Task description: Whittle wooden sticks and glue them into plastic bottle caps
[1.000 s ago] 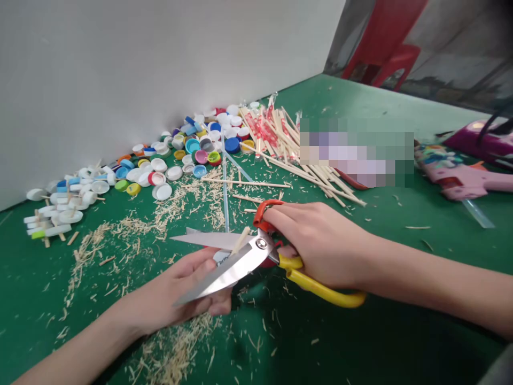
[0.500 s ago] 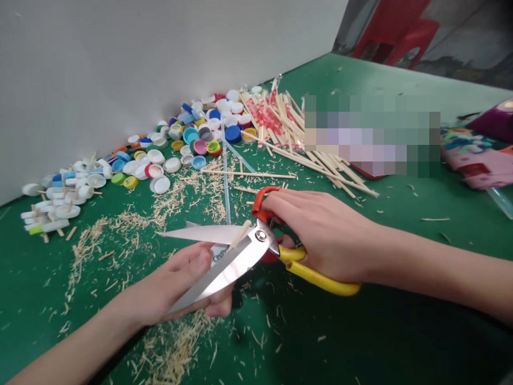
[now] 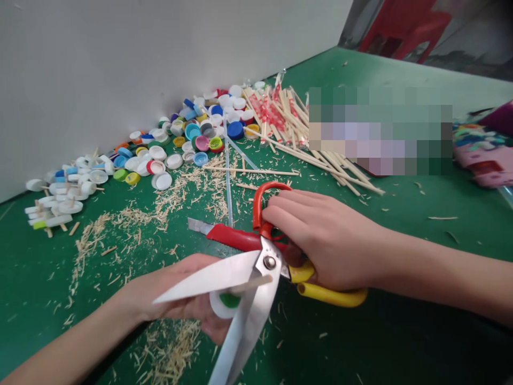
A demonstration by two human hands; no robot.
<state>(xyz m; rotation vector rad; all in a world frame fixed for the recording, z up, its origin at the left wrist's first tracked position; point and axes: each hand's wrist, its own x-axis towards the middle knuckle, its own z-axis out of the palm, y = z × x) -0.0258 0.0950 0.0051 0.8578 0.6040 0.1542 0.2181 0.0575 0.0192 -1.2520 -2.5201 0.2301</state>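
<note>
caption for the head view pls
The right hand holds open scissors around a stick at the left hand, near a red cutter and scattered shavings.

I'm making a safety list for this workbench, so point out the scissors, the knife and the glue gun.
Scissors (image 3: 269, 262): head view, on the pivot screw between the blades.
Knife (image 3: 232, 237): head view, on its red handle.
Glue gun (image 3: 468, 155): head view, on its pink body.
</note>
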